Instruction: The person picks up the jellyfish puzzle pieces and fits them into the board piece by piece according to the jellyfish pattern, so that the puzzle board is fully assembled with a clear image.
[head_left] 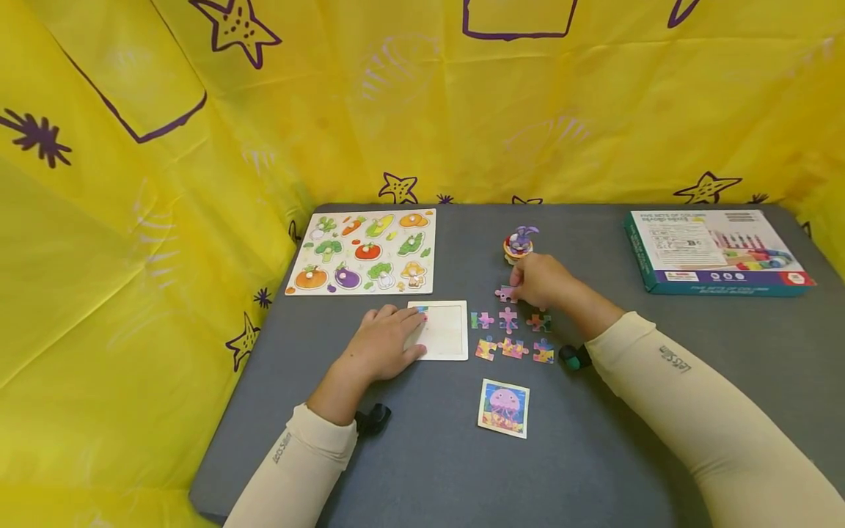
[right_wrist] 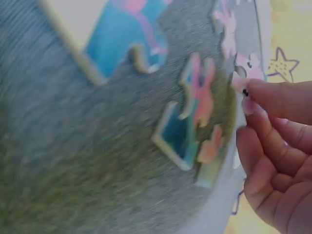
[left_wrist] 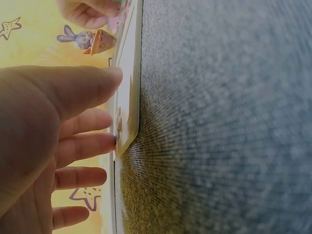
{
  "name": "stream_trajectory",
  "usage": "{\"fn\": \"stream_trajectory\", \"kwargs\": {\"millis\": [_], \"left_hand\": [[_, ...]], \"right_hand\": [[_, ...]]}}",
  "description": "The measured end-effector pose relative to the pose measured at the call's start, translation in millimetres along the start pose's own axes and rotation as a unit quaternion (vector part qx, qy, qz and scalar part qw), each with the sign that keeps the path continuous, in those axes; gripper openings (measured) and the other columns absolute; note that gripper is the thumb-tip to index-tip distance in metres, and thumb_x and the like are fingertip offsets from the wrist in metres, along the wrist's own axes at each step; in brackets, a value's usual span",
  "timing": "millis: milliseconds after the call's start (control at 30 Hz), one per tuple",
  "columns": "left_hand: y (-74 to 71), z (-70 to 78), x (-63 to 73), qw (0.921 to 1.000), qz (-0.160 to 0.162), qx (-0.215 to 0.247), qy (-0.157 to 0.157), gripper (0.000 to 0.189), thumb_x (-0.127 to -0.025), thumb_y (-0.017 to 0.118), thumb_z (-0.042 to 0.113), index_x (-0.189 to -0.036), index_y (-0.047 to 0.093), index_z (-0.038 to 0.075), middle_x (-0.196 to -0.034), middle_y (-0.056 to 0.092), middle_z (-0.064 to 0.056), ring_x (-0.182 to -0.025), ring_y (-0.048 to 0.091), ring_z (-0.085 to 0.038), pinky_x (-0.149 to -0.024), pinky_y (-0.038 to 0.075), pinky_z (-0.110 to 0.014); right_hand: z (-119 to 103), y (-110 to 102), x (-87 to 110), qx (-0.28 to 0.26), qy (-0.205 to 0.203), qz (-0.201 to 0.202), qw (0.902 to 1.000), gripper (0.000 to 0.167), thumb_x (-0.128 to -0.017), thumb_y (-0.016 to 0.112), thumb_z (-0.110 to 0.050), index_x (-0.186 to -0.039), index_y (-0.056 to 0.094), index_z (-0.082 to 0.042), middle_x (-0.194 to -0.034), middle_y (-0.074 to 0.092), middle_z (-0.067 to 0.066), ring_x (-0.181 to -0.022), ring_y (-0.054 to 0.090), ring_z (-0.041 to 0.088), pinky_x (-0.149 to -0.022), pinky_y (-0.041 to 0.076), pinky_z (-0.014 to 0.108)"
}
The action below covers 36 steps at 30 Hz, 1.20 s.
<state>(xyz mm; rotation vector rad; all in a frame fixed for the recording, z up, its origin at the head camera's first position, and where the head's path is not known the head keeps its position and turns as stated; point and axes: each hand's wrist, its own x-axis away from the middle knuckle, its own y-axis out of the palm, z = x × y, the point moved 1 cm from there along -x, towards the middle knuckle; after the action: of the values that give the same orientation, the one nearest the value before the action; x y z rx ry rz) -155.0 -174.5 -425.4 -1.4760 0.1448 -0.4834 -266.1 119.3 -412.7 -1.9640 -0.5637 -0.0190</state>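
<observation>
My left hand (head_left: 386, 343) rests at the left side of a pale wooden puzzle tray (head_left: 463, 331), fingers extended and thumb over its lower edge. Under the fingertips, a small blue puzzle piece (head_left: 423, 310) lies in the tray's upper left corner. With thumb and fingertips, my right hand (head_left: 544, 282) pinches a pink puzzle piece (head_left: 505, 293) that has a dark dot, seen close in the right wrist view (right_wrist: 240, 84). Below it lie several loose pieces, among them a pink one (head_left: 507, 320) and a yellow-pink one (head_left: 513, 348).
A jellyfish picture card (head_left: 504, 408) lies in front. Behind the right hand stands a purple rabbit figurine (head_left: 519, 246). A vegetable peg board (head_left: 363, 253) is at the back left, a boxed set (head_left: 719, 251) at the back right. Yellow cloth (head_left: 422, 95) hangs behind the grey table (head_left: 422, 469).
</observation>
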Motion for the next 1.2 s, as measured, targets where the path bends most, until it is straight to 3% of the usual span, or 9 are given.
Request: {"fn": "stream_trajectory", "kwargs": {"millis": [200,467,700,933,1200], "left_hand": [[-0.2,-0.7,0.6,0.9998,-0.005,-0.021,-0.001,0.061,-0.099,0.061,0.048,-0.154,0.049,0.023,-0.159,0.046,-0.003,-0.139,0.043,-0.030,-0.110,0.034,-0.052],[-0.1,0.4,-0.2,0.9996,0.007,-0.026,0.000,0.059,-0.099,0.061,0.048,-0.152,0.051,0.025,-0.156,0.049,-0.003,-0.138,0.044,-0.030,-0.109,0.035,-0.052],[0.0,1.9,-3.9,0.9996,0.010,-0.028,-0.005,0.057,-0.098,0.062,0.049,-0.149,0.055,0.023,-0.154,0.052,-0.001,-0.136,0.046,-0.027,-0.107,0.036,-0.051],[0.0,3.3,-7.4,0.9989,-0.008,-0.040,-0.022,0.061,-0.099,0.059,0.052,-0.153,0.049,0.025,-0.153,0.052,-0.003,-0.137,0.045,-0.028,-0.108,0.035,-0.050],[-2.0,4.8,-8.3,0.9985,-0.007,-0.049,-0.025,0.058,-0.099,0.059,0.052,-0.150,0.054,0.023,-0.150,0.054,-0.003,-0.134,0.046,-0.028,-0.106,0.037,-0.049]], "right_hand": [[-23.4,2.2,-1.9,-0.052,-0.042,0.023,0.9975,0.008,-0.090,0.077,-0.016,-0.090,0.074,-0.009,-0.077,0.068,0.004,-0.073,0.060,0.020,-0.071,0.047,0.034],[-63.8,27.5,-15.4,-0.133,-0.046,-0.031,0.9896,0.007,-0.089,0.080,-0.016,-0.089,0.075,-0.010,-0.076,0.070,0.002,-0.064,0.061,0.013,-0.060,0.049,0.026],[-85.1,44.2,-26.8,-0.110,-0.041,-0.047,0.9920,0.007,-0.088,0.080,-0.019,-0.085,0.078,-0.014,-0.077,0.069,-0.001,-0.070,0.060,0.013,-0.062,0.047,0.024],[-93.3,52.8,-33.4,-0.079,-0.045,-0.051,0.9945,0.007,-0.087,0.081,-0.020,-0.082,0.078,-0.016,-0.075,0.070,-0.002,-0.074,0.061,0.016,-0.063,0.046,0.025],[-100.2,54.5,-35.4,-0.028,-0.046,-0.038,0.9978,0.012,-0.090,0.076,-0.020,-0.078,0.078,-0.017,-0.075,0.069,-0.001,-0.078,0.060,0.019,-0.065,0.046,0.029]]}}
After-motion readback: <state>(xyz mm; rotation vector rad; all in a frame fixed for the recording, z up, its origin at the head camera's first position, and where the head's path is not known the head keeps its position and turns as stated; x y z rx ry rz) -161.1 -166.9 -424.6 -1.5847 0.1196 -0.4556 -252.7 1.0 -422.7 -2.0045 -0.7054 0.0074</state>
